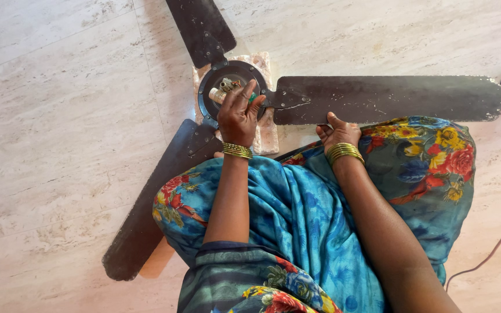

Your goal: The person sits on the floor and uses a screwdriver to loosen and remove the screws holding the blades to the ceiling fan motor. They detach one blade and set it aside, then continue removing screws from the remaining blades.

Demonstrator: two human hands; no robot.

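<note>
A pale, veined stone floor (59,116) fills the frame, and a dark three-bladed ceiling fan (233,87) lies flat on it, its round motor hub at upper centre, propped on a whitish block (265,136), probably to keep the hub level and off the floor. At lower left one blade (146,214) slants down and slips under the person's knee, draped in blue floral cloth (297,220). A second blade (201,26) runs off the top edge. At the hub, the left hand (238,119) reaches in from below, fingers curled narrowly around a small pale cylindrical part with a green bit (222,93) at the hub's centre, seemingly pinching or turning it. To the right, the long third blade (389,98) stretches toward the right edge; the right hand (337,133) presses its lower edge, thumb on top, fingers mostly hidden beneath, apparently steadying the fan. A thin cable (488,255) crosses the lower right.
</note>
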